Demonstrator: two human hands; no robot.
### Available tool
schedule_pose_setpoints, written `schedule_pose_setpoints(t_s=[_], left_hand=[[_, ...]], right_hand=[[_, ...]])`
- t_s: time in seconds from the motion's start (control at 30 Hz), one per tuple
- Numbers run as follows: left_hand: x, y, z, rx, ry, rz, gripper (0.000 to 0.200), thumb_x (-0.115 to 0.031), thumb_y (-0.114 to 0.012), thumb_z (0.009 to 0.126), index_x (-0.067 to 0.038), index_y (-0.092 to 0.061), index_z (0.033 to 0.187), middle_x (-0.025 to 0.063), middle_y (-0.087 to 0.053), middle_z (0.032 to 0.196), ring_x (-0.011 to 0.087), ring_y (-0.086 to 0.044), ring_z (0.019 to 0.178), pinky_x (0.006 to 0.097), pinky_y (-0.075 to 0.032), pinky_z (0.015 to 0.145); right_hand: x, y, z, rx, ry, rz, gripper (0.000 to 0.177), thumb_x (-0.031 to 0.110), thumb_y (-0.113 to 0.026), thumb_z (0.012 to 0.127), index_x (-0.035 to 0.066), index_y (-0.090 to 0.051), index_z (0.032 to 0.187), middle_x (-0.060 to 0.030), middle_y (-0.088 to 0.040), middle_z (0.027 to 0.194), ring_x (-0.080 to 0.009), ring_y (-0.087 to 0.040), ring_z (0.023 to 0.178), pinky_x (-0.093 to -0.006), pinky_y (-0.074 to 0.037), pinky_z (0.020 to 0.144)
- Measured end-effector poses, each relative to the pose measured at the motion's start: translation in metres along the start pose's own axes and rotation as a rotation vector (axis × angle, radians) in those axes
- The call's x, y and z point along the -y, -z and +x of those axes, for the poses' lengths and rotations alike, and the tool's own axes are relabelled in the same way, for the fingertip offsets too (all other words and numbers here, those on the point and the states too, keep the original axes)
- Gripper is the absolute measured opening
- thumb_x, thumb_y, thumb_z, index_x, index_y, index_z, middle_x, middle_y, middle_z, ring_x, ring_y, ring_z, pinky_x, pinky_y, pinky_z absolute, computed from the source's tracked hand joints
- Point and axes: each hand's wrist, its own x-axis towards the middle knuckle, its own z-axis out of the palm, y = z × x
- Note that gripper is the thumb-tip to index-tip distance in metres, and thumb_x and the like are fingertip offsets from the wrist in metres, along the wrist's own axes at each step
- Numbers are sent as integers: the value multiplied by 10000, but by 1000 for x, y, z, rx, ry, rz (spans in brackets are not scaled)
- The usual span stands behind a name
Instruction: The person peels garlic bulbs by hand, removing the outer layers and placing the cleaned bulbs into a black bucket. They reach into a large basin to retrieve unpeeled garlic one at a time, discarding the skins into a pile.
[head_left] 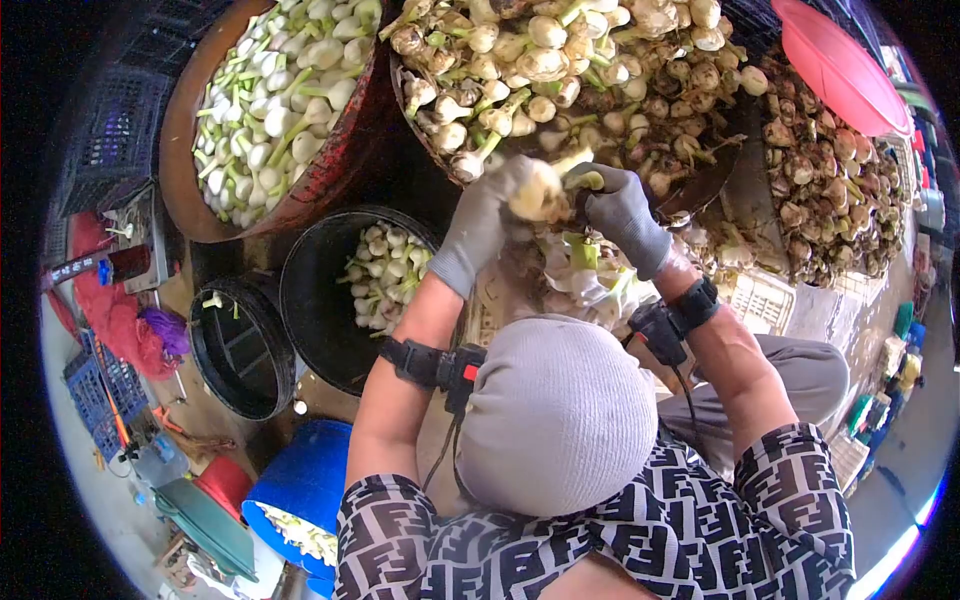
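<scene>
My left hand [477, 225], in a grey glove, is closed around a garlic bulb [540, 192] with brownish outer skin, partly blurred by motion. Close on its right, my gloved right hand [630, 215] has its fingers closed at the bulb's green stem [588, 181]. Below both hands lies a pile of loose garlic skins [600, 275]. Just beyond them, a wide round container [402, 85] is heaped with unpeeled garlic bulbs [545, 65], dirt still on many.
A large rusty tub [180, 150] of peeled white garlic stands at upper left. Nearer are a black bucket [310, 300] partly filled with garlic, another black bucket [240, 345] and a blue bucket [300, 465]. More unpeeled garlic [830, 190] and a pink basin [840, 65] are at right.
</scene>
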Motion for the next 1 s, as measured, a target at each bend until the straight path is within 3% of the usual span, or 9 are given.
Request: schedule_pose_setpoints(t_s=[0.1,0.2,0.23,0.33,0.47,0.63,0.73,0.87,1.0], left_hand=[[-12,-1,-1,-23,156,-301,487,-343,-259,949,17,-523,1144,78,-566,1128,133,-534,1004,258,-400,899],[-1,4,8,-42,-23,-171,397,-316,-378,928,7,-532,1100,81,-590,1038,141,-556,952,239,-426,839],[-2,2,15,-169,85,-374,359,-284,-391,924,3,-544,1075,62,-592,1017,139,-553,924,233,-417,835],[-18,8,11,44,-2,-106,349,-273,-433,909,4,-539,1092,41,-593,1003,139,-548,911,241,-410,832],[4,2,15,-24,94,99,275,-231,-539,855,-8,-596,1006,24,-595,909,105,-533,820,244,-412,772],[-5,4,22,-300,-50,-346,260,-228,-531,857,19,-596,906,89,-614,835,124,-569,762,262,-449,719],[-16,20,16,-174,156,-634,377,-360,-435,904,-7,-552,961,71,-608,825,148,-582,760,283,-464,715],[6,12,23,-156,22,-217,348,-314,-410,908,-7,-571,945,70,-610,827,151,-583,749,264,-466,678],[1,-2,17,-303,-8,24,227,-131,-423,836,8,-603,826,90,-628,797,168,-581,725,277,-447,673]], right_hand=[[1,-7,-3,-32,105,118,171,31,-596,776,21,-613,946,-2,-614,804,-55,-536,706,-215,-457,611],[-1,-11,-4,-58,43,102,173,8,-586,768,20,-609,940,2,-617,809,-58,-538,717,-220,-461,627],[3,-11,-4,-44,74,23,172,25,-589,756,38,-606,927,-32,-634,791,-91,-562,691,-244,-463,626],[16,-8,-2,-84,277,-363,180,51,-601,731,60,-599,910,-99,-629,763,-165,-598,669,-281,-464,616],[31,-14,-3,-29,446,-520,150,57,-610,702,61,-601,852,-141,-604,730,-247,-612,680,-304,-462,608],[-1,-10,-16,-16,333,-325,153,-2,-600,709,71,-627,842,-74,-626,733,-116,-587,669,-280,-460,605],[-27,5,-17,-55,385,-387,104,26,-603,725,56,-629,820,-69,-623,741,-103,-563,646,-268,-460,606],[10,1,5,53,16,-141,237,154,-653,751,48,-619,960,-70,-647,833,-119,-586,728,-261,-461,674],[26,-20,18,14,34,-186,332,245,-682,726,35,-617,975,-81,-643,817,-115,-582,702,-268,-461,651]])
